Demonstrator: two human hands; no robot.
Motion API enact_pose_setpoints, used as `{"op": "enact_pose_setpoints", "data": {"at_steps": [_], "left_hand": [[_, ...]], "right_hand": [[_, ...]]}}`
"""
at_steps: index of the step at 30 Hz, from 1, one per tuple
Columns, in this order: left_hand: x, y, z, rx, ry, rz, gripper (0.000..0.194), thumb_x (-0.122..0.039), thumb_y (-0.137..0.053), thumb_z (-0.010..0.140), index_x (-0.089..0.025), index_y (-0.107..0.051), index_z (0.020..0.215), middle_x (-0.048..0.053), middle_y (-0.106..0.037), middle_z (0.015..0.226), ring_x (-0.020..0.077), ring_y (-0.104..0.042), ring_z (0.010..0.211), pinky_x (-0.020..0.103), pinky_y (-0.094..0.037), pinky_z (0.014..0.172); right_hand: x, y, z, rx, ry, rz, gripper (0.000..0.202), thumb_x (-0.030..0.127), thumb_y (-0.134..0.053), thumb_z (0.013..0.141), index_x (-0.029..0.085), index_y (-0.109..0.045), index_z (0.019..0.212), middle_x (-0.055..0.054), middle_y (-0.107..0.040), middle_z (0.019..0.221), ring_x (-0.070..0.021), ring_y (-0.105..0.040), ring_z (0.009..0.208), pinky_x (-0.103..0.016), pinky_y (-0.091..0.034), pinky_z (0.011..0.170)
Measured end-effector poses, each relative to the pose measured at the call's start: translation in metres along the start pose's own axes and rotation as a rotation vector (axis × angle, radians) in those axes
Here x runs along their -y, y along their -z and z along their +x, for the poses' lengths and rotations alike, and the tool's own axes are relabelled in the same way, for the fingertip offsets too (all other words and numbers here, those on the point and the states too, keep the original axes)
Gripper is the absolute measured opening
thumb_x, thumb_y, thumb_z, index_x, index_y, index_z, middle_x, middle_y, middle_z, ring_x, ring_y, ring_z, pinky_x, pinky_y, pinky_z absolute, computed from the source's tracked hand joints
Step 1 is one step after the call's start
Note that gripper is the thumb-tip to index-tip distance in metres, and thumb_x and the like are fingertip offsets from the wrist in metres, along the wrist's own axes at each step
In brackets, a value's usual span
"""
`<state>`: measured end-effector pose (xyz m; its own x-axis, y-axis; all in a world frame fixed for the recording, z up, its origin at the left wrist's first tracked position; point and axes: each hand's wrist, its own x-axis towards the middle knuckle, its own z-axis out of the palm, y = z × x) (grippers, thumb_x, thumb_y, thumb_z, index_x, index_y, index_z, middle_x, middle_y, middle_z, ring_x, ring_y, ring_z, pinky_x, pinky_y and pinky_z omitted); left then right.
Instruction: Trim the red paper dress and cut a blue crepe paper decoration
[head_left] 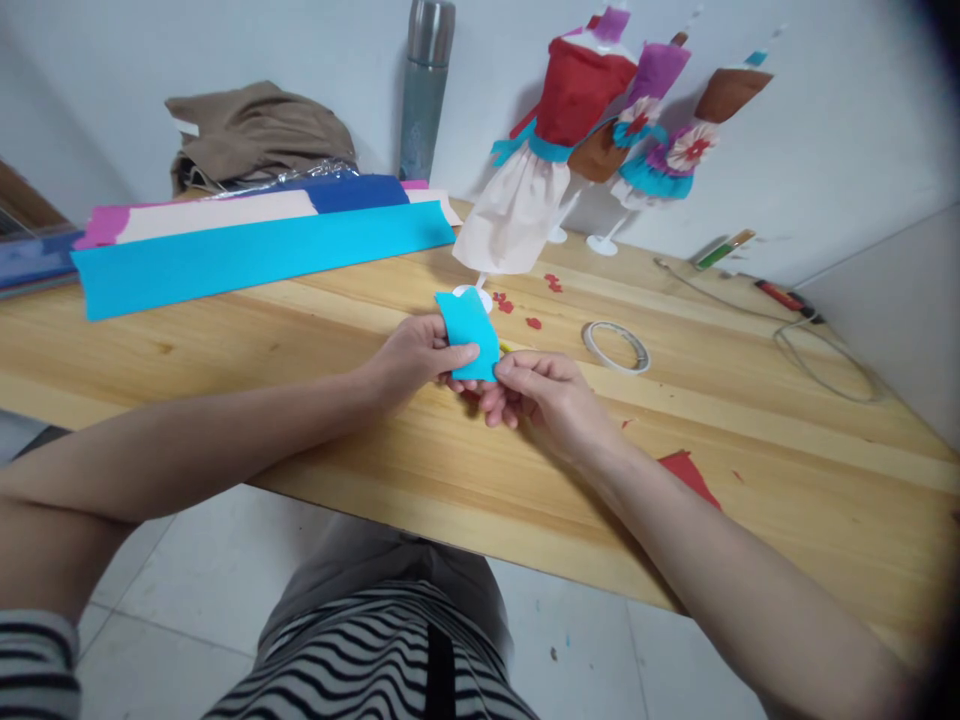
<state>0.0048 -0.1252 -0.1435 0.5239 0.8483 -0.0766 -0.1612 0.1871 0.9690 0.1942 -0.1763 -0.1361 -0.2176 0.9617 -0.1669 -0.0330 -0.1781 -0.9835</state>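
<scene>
At the left of the frame, a long strip of blue paper [262, 262] lies along the table [337, 450], in front of brown cloth [262, 135]. On this cloth there is a small white label [187, 128], too blurred for reading. At the upper middle a bottle [424, 110] stands near the wall.

In the middle of the frame, the left hand [420, 360] holds the small blue piece [472, 335]: its thumb is pressed flat on the front face and its fingers are behind. So the piece lies to the right of this grip, and much of it stands above the thumb. Its long axis runs from the upper left down to the lower right, steeply, and the upper end points away from the body. The right hand [536, 385] pinches the lower right corner between thumb and forefinger, and its other fingers are curled below.

Behind the hands is a dress form [555, 150] with red top, and to the right a tape roll [616, 347] lies flat, well apart from the red paper [690, 478] at the lower right
</scene>
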Motion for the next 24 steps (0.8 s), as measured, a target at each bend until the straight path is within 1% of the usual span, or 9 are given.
{"op": "enact_pose_setpoints", "data": {"at_steps": [5, 7, 9, 11, 13, 16, 18, 20, 24], "left_hand": [[-0.0012, 0.0002, 0.0009, -0.047, 0.005, 0.057, 0.01, -0.014, -0.075, 0.088, -0.011, -0.071, 0.08, 0.003, -0.074, 0.065, 0.0094, -0.065, 0.055, 0.021, -0.05, 0.058], [-0.0033, -0.0004, 0.0003, -0.064, 0.011, 0.071, 0.01, -0.014, -0.077, 0.087, -0.011, -0.071, 0.08, 0.002, -0.074, 0.064, 0.0097, -0.066, 0.056, 0.021, -0.051, 0.058], [-0.0059, -0.0014, -0.0011, -0.066, 0.017, 0.063, 0.013, -0.018, -0.082, 0.084, -0.011, -0.07, 0.082, 0.002, -0.073, 0.065, 0.0101, -0.067, 0.057, 0.02, -0.052, 0.058], [-0.0083, -0.0024, -0.0029, -0.04, 0.028, 0.059, 0.02, -0.023, -0.085, 0.081, -0.012, -0.07, 0.087, 0.002, -0.075, 0.069, 0.0106, -0.068, 0.058, 0.021, -0.053, 0.058], [-0.0096, -0.0033, -0.0044, 0.007, 0.029, 0.081, 0.025, -0.024, -0.087, 0.078, -0.012, -0.069, 0.091, 0.002, -0.075, 0.07, 0.0108, -0.069, 0.06, 0.02, -0.054, 0.058], [-0.0092, -0.0036, -0.0053, 0.085, -0.013, 0.121, 0.025, -0.018, -0.086, 0.072, -0.012, -0.069, 0.09, 0.001, -0.075, 0.069, 0.0106, -0.069, 0.061, 0.021, -0.053, 0.06], [-0.0082, -0.0029, -0.0051, 0.116, -0.047, 0.122, 0.027, -0.014, -0.084, 0.069, -0.012, -0.07, 0.092, 0.001, -0.076, 0.071, 0.0111, -0.07, 0.064, 0.022, -0.055, 0.063], [-0.0073, -0.0021, -0.0048, 0.141, -0.066, 0.128, 0.029, -0.013, -0.083, 0.068, -0.012, -0.071, 0.095, 0.002, -0.077, 0.074, 0.0135, -0.072, 0.069, 0.025, -0.057, 0.068], [-0.0055, -0.0012, -0.0038, 0.2, -0.081, 0.153, 0.031, -0.018, -0.082, 0.072, -0.011, -0.071, 0.1, 0.008, -0.081, 0.083, 0.0195, -0.078, 0.081, 0.031, -0.06, 0.077]], "right_hand": [[-0.0002, 0.0028, 0.0006, -0.001, 0.016, 0.015, 0.042, 0.057, -0.086, 0.075, 0.02, -0.069, 0.064, -0.004, -0.073, 0.062, -0.012, -0.061, 0.048, -0.024, -0.037, 0.043], [-0.0002, 0.0027, -0.0001, -0.023, 0.027, -0.014, 0.043, 0.056, -0.09, 0.073, 0.021, -0.067, 0.065, -0.002, -0.071, 0.061, -0.0104, -0.059, 0.048, -0.023, -0.036, 0.044], [-0.0005, 0.0022, -0.0004, -0.042, 0.024, -0.032, 0.043, 0.054, -0.093, 0.071, 0.021, -0.066, 0.065, 0.0, -0.069, 0.06, -0.0091, -0.057, 0.046, -0.023, -0.036, 0.045], [-0.0011, 0.0016, -0.0002, -0.047, 0.025, -0.027, 0.044, 0.055, -0.093, 0.072, 0.021, -0.066, 0.064, 0.0, -0.068, 0.059, -0.0092, -0.056, 0.046, -0.024, -0.035, 0.044], [-0.0016, 0.0009, 0.0002, -0.045, 0.038, -0.019, 0.042, 0.055, -0.091, 0.073, 0.021, -0.067, 0.065, 0.0, -0.069, 0.06, -0.0097, -0.056, 0.047, -0.024, -0.034, 0.044], [-0.0008, -0.0001, 0.0003, -0.044, 0.038, -0.015, 0.038, 0.05, -0.091, 0.072, 0.021, -0.068, 0.064, 0.0, -0.07, 0.061, -0.0099, -0.055, 0.047, -0.025, -0.033, 0.044], [0.0004, -0.0009, 0.0, -0.049, 0.023, -0.01, 0.036, 0.048, -0.091, 0.071, 0.021, -0.068, 0.062, 0.0, -0.069, 0.06, -0.0097, -0.053, 0.046, -0.025, -0.032, 0.044], [0.0013, -0.0017, -0.0004, -0.047, 0.0, -0.004, 0.036, 0.047, -0.089, 0.07, 0.021, -0.067, 0.06, 0.0, -0.067, 0.057, -0.009, -0.051, 0.044, -0.025, -0.031, 0.044], [0.0014, -0.0032, -0.0004, -0.024, -0.023, 0.001, 0.037, 0.046, -0.087, 0.072, 0.021, -0.063, 0.058, 0.001, -0.062, 0.053, -0.0079, -0.046, 0.043, -0.025, -0.03, 0.044]]}}
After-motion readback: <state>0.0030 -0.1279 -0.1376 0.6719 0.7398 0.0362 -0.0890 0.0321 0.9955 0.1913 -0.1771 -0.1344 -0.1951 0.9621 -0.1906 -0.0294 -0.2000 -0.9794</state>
